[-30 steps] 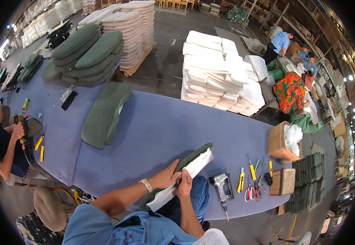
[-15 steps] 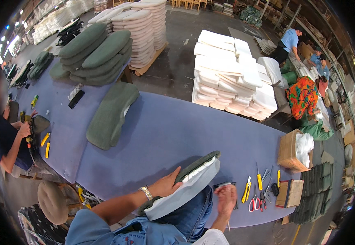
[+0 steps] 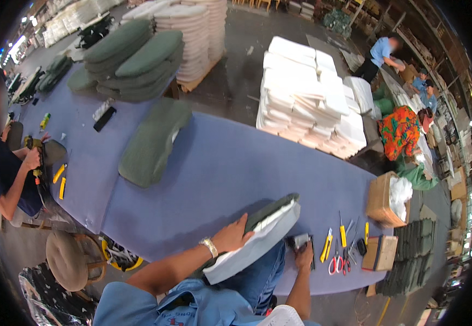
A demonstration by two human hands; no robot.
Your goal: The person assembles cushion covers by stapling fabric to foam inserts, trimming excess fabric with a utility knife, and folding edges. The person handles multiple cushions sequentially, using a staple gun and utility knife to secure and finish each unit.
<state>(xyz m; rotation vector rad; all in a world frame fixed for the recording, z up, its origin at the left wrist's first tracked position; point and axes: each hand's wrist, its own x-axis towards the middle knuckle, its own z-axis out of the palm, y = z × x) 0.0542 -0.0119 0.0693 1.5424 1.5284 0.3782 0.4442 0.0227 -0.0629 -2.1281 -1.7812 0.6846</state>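
Note:
A long dark green cushion (image 3: 271,205) with a pale grey-white underside rests tilted against my raised knee. My left hand (image 3: 235,234) is closed over its upper edge, thumb and fingers pressing the fabric. Its lower end is partly hidden by my arm. My right hand (image 3: 304,256) is at the near edge of the blue table, fingers curled at a small black-and-silver object (image 3: 299,239) whose kind I cannot make out. Just right of it lie a yellow cutter (image 3: 326,245) and red-handled scissors (image 3: 336,264).
Screwdrivers (image 3: 343,233) and other small tools lie beside two cardboard boxes (image 3: 380,254). Another green cushion (image 3: 155,142) lies on the blue table (image 3: 219,168). White foam stacks (image 3: 301,92) stand beyond. At left, a person holds a tool (image 3: 37,157); a round stool (image 3: 66,261) stands near.
My right hand has moved up and forward onto the black-and-silver object and curled its fingers. My left hand and the cushion have shifted slightly up and right in view.

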